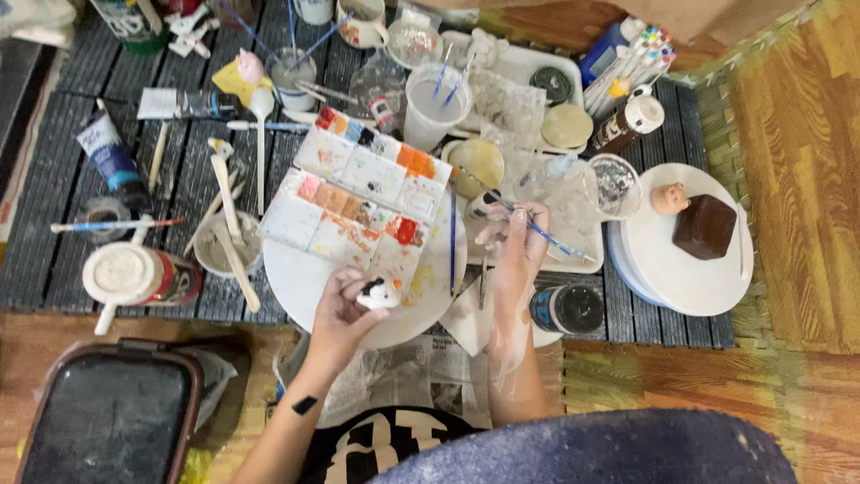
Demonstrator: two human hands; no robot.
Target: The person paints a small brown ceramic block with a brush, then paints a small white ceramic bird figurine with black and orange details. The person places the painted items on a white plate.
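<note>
My left hand (345, 309) holds a small white clay figure with black patches (378, 293) over the near edge of a round white plate (300, 287). On that plate lies an open paint palette (358, 197) with many stained wells of orange, red, pink and blue. My right hand (518, 242) grips a thin blue-handled brush (546, 237), its bristle end pointing left toward the palette's right side. Both forearms reach in from the bottom of the view.
A dark slatted board (54, 224) carries paint tubes, cups with brushes (434, 103), a spoon (261, 125) and a white lidded jar (125, 273). To the right, a white plate (690, 269) bears a brown block (705, 226) and a small pink figure (668, 197). Newspaper (412, 376) lies near me.
</note>
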